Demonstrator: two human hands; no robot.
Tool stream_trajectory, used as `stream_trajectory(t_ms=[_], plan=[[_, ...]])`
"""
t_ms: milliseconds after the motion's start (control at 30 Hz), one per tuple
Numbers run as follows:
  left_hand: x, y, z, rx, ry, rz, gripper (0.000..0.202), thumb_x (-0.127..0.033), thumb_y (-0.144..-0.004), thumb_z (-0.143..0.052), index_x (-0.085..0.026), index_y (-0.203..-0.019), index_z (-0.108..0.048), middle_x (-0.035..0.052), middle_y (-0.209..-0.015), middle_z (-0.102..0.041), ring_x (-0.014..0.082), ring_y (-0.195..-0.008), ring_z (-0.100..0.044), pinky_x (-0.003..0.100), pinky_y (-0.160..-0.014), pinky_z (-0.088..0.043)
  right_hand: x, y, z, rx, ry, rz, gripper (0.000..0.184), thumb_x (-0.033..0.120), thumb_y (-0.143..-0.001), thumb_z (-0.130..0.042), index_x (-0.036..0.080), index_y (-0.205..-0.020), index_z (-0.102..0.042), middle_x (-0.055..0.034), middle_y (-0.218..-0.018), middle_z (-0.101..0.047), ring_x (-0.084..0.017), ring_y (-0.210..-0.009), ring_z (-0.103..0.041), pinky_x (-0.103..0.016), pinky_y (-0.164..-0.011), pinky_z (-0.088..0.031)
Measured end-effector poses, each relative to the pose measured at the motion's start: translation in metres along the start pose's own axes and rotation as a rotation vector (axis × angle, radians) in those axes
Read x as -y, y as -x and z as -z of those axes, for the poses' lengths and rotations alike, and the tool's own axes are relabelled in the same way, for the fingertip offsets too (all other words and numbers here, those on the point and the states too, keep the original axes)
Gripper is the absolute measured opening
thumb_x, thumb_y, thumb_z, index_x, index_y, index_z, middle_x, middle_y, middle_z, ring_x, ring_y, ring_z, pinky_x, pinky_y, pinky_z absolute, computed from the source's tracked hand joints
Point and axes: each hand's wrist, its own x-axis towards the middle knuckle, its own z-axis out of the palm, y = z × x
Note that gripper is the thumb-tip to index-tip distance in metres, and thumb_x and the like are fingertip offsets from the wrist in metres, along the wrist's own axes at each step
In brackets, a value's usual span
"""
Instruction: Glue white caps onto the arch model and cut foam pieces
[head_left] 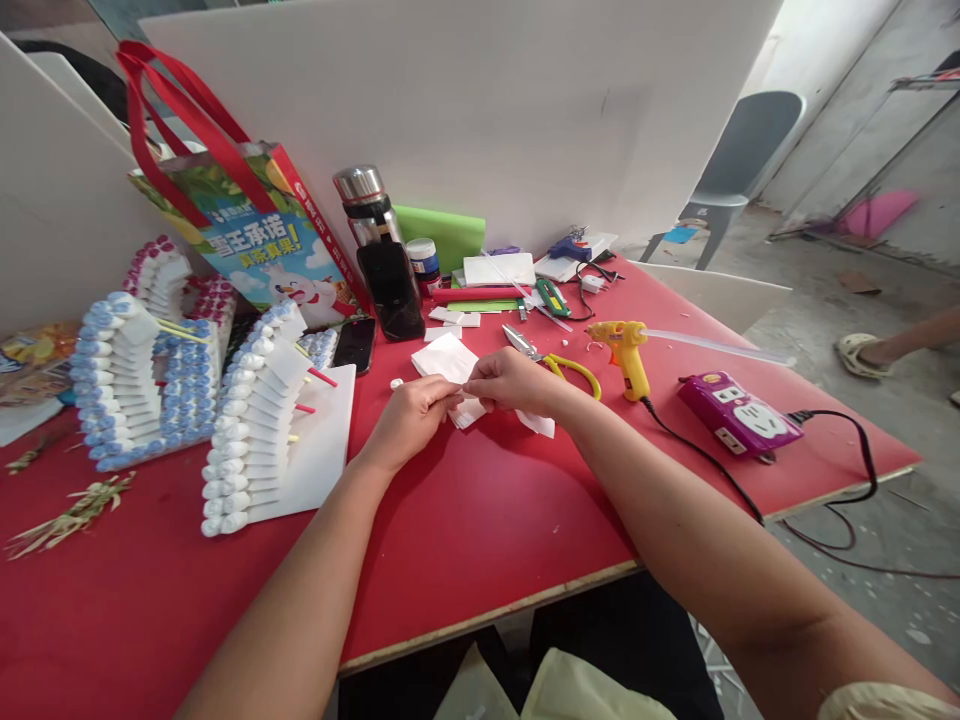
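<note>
My left hand (414, 418) and my right hand (516, 380) meet above the red table, thumbs and fingers pinched together tip to tip. Whatever lies between the fingertips is too small and covered to make out. White paper squares (444, 354) lie just behind the fingers, and more white paper (537, 425) shows below my right hand. Left of my left hand sits a small white roll (396, 384). Yellow-handled pliers (570, 372) lie beyond my right wrist, partly covered by it.
At left stand blue-white rolled pieces (112, 390) and a white fan-like row (236, 455) on a board. A bag (262, 240), steel bottle (367, 205) and phones (390, 290) stand behind. At right are a yellow glue gun (626, 350) and purple power strip (739, 415) with cords.
</note>
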Motion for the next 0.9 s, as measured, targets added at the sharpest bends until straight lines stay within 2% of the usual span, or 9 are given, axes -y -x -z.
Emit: stream_trajectory(t_ms=[133,267,367,467,567,700,800,900], plan=[[-0.001,0.0,-0.002,-0.048,-0.193,-0.104,0.025,-0.025,-0.098,-0.046,-0.018,-0.097,-0.07,0.0079,-0.086,-0.066,0.0186,-0.079,-0.061,0.029,-0.072,-0.044,0.005,0.002,0.0,0.015,-0.241,-0.091,0.024,0.028,-0.079,-0.069,0.018,-0.063,-0.054,0.0022,-0.049,-0.054,-0.007,-0.038,-0.037,-0.024,-0.04,-0.033],[-0.002,0.0,-0.003,-0.071,-0.342,-0.161,0.029,-0.025,-0.099,-0.043,-0.018,-0.099,-0.071,0.0106,-0.088,-0.068,0.0208,-0.082,-0.063,0.032,-0.075,-0.045,0.006,0.006,0.0,0.031,-0.32,-0.139,0.023,0.029,-0.077,-0.071,0.018,-0.064,-0.057,0.0006,-0.049,-0.056,-0.007,-0.037,-0.037,-0.024,-0.04,-0.034],[-0.002,0.0,-0.003,-0.084,-0.365,-0.166,0.029,-0.028,-0.098,-0.044,-0.02,-0.095,-0.072,0.01,-0.084,-0.066,0.0216,-0.083,-0.063,0.032,-0.077,-0.046,0.007,0.007,0.0,0.056,-0.348,-0.164,0.018,0.029,-0.078,-0.07,0.016,-0.068,-0.061,-0.0002,-0.048,-0.056,-0.008,-0.037,-0.036,-0.025,-0.04,-0.034],[-0.004,0.0,-0.002,-0.114,-0.359,-0.159,0.028,-0.031,-0.098,-0.046,-0.021,-0.094,-0.072,0.0098,-0.083,-0.066,0.0225,-0.085,-0.063,0.033,-0.079,-0.047,0.008,0.006,0.001,0.091,-0.447,-0.188,0.016,0.028,-0.077,-0.069,0.015,-0.07,-0.062,0.0017,-0.045,-0.051,-0.006,-0.037,-0.03,-0.023,-0.038,-0.028],[-0.007,0.0,-0.002,-0.147,-0.361,-0.162,0.026,-0.031,-0.096,-0.048,-0.021,-0.094,-0.071,0.0103,-0.084,-0.066,0.0235,-0.086,-0.063,0.034,-0.079,-0.047,0.01,0.005,0.001,0.078,-0.543,-0.205,0.013,0.024,-0.076,-0.065,0.014,-0.07,-0.061,0.0041,-0.042,-0.044,-0.005,-0.036,-0.025,-0.023,-0.038,-0.022],[-0.013,0.0,-0.006,-0.166,-0.414,-0.134,0.025,-0.025,-0.095,-0.048,-0.018,-0.093,-0.072,0.0121,-0.086,-0.069,0.024,-0.084,-0.064,0.036,-0.08,-0.047,0.013,0.005,-0.002,0.045,-0.605,-0.24,0.013,0.021,-0.075,-0.06,0.014,-0.064,-0.058,0.0057,-0.04,-0.038,-0.005,-0.036,-0.022,-0.023,-0.038,-0.021],[-0.017,0.0,-0.009,-0.204,-0.232,-0.053,0.023,-0.026,-0.093,-0.051,-0.018,-0.098,-0.072,0.0121,-0.095,-0.071,0.0227,-0.087,-0.065,0.034,-0.079,-0.048,0.012,0.005,-0.006,-0.007,-0.522,-0.204,0.011,0.021,-0.074,-0.059,0.015,-0.065,-0.058,0.0055,-0.04,-0.041,-0.006,-0.035,-0.024,-0.023,-0.038,-0.023],[-0.018,-0.001,-0.009,-0.186,0.212,0.174,0.029,-0.031,-0.09,-0.054,-0.016,-0.109,-0.07,0.0086,-0.087,-0.072,0.0196,-0.075,-0.065,0.03,-0.068,-0.049,0.01,0.004,-0.008,-0.074,-0.326,-0.057,0.01,0.021,-0.075,-0.058,0.016,-0.066,-0.059,0.0043,-0.04,-0.046,-0.007,-0.036,-0.032,-0.023,-0.04,-0.027]])
